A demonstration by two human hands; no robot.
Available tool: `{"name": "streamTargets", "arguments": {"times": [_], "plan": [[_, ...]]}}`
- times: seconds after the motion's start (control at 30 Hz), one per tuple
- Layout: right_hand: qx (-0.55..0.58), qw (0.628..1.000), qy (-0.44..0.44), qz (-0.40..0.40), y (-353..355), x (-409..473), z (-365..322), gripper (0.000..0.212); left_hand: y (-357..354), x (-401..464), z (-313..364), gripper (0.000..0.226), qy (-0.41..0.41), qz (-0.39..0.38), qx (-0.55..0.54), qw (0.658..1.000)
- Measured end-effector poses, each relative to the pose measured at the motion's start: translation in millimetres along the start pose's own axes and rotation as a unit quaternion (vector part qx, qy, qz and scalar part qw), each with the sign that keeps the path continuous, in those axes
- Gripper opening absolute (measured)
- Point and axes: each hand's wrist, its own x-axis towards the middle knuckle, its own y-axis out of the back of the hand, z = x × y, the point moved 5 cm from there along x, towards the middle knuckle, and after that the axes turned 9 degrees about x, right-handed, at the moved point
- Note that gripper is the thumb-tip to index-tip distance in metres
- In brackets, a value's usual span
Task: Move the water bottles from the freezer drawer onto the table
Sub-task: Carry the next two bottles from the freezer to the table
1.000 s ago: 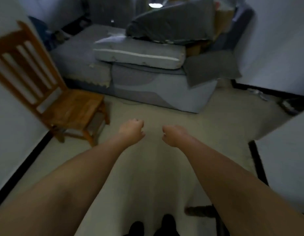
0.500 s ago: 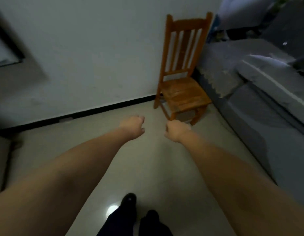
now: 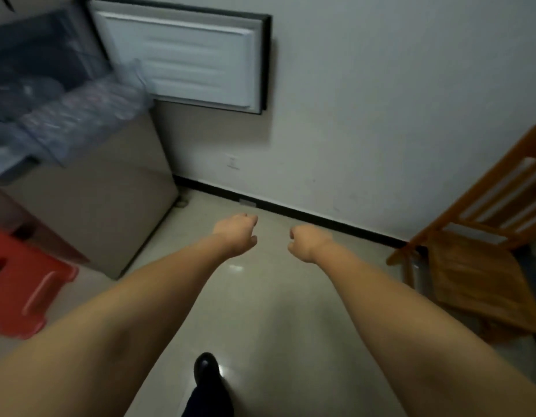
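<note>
A beige freezer cabinet (image 3: 95,203) is seen at the far left with its white-lined door (image 3: 182,60) swung open against the wall, and a clear freezer drawer (image 3: 80,115) is pulled out from it, blurred, holding what appear to be water bottles (image 3: 65,121). A wooden chair (image 3: 477,257) is placed at the right and a red stool (image 3: 23,284) at the near left. Over the floor (image 3: 275,311), the left hand (image 3: 238,234) and right hand (image 3: 306,242) are held out side by side, both clenched with nothing gripped.
</note>
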Motion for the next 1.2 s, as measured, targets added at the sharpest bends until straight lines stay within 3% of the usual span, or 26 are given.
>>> {"name": "streamTargets", "arguments": {"times": [0.17, 0.4, 0.83, 1.07, 1.2], "plan": [[-0.037, 0.997, 0.063, 0.001, 27, 77, -103, 0.036, 25, 26, -118, 0.04, 0.053, 0.019, -0.009, 0.998], [-0.062, 0.991, 0.122, 0.008, 49, 157, -207, 0.029, 47, 42, -230, 0.037, 0.11, 0.032, -0.025, 0.993], [-0.094, 0.969, 0.227, -0.002, 104, 299, -314, 0.029, 83, 133, -346, 0.036, 0.205, 0.054, -0.052, 0.976], [-0.11, 0.946, 0.306, 0.013, 174, 396, -380, 0.03, 114, 196, -433, 0.035, 0.295, 0.071, -0.084, 0.949], [-0.1, 0.922, 0.368, 0.064, 202, 431, -432, 0.028, 129, 211, -481, 0.031, 0.349, 0.102, -0.114, 0.925]]}}
